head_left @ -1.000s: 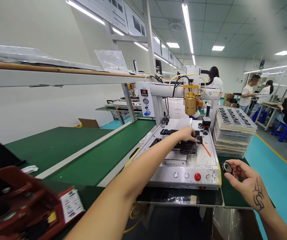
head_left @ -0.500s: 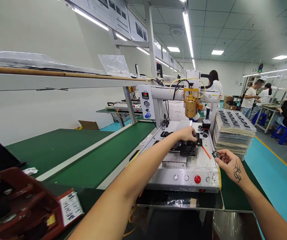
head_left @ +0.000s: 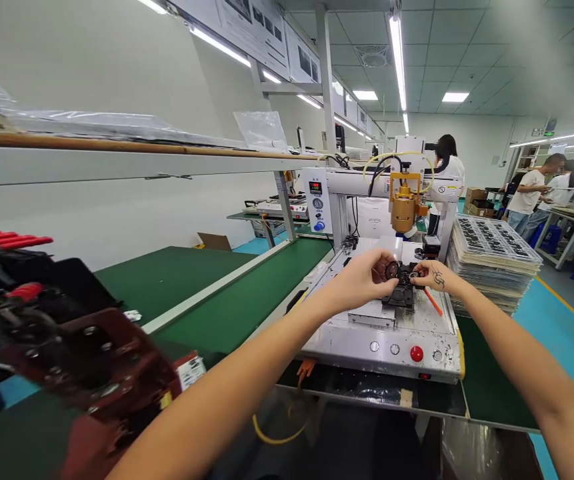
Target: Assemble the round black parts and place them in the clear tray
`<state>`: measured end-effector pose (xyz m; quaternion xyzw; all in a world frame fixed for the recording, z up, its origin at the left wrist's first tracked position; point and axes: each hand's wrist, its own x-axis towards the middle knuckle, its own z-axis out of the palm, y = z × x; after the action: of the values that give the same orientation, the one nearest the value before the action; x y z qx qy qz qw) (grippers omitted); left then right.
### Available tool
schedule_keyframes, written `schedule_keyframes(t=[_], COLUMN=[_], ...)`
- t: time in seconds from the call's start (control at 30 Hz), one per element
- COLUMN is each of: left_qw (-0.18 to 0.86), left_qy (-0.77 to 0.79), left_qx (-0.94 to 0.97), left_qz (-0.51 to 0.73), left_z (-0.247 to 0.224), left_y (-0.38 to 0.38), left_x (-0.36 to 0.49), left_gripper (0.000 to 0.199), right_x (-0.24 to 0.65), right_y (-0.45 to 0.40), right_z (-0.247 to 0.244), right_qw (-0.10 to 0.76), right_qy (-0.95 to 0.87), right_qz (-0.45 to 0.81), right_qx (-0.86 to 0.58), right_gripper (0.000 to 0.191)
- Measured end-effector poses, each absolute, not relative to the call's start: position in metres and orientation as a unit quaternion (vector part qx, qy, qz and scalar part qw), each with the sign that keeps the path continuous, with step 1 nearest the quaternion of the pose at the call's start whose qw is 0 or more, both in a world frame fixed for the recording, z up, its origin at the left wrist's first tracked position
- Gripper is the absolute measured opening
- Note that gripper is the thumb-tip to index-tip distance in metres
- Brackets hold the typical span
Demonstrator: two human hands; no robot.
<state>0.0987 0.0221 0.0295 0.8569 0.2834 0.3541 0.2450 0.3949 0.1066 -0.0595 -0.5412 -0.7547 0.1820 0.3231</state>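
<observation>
Pinched in my left hand (head_left: 373, 275) is a small round dark part (head_left: 391, 270), held upright over the machine's bed. My right hand (head_left: 429, 275) is closed at the right side of a black fixture (head_left: 399, 295), with its fingertips on a small round part (head_left: 413, 275). Both hands are close together over the fixture. The white benchtop machine (head_left: 361, 340) has a gold spindle (head_left: 403, 208) above and behind my hands. An orange stick (head_left: 433, 301) lies on the bed just right of the fixture.
Stacked trays of parts (head_left: 495, 243) stand right of the machine. A green conveyor belt (head_left: 247, 300) runs along its left. A dark red clamp fixture (head_left: 111, 367) is at the lower left. Several people are in the background. The red button (head_left: 417, 353) is on the machine's front.
My right hand has moved left from beside the machine onto the fixture. My left hand has lifted slightly off the fixture and now shows a round part. The view has turned left.
</observation>
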Motion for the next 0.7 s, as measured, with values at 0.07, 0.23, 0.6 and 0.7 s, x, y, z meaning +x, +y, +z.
schedule_keyframes(t=[0.07,0.23,0.6,0.7], left_qw=[0.24,0.237,0.24,0.246], left_qy=[0.297,0.318,0.362,0.362], left_qx=[0.855,0.848,0.822,0.815], left_qz=[0.351,0.352,0.368,0.38], left_z=[0.026,0.014,-0.018,-0.027], left_y=[0.008,-0.014,-0.045,-0.05], left_x=[0.083,0.057,0.02,0.02], left_gripper=[0.031,0.033,0.033,0.034], right_x=[0.397,0.396,0.391,0.387], right_y=[0.11,0.114,0.113,0.108], right_z=[-0.058,-0.056,-0.065,-0.063], right_qw=[0.292,0.247,0.228,0.246], right_qy=[-0.771,-0.802,-0.802,-0.792], right_qz=[0.181,0.151,0.041,0.012], right_qx=[-0.536,-0.522,-0.55,-0.558], right_gripper=[0.036,0.027,0.02,0.018])
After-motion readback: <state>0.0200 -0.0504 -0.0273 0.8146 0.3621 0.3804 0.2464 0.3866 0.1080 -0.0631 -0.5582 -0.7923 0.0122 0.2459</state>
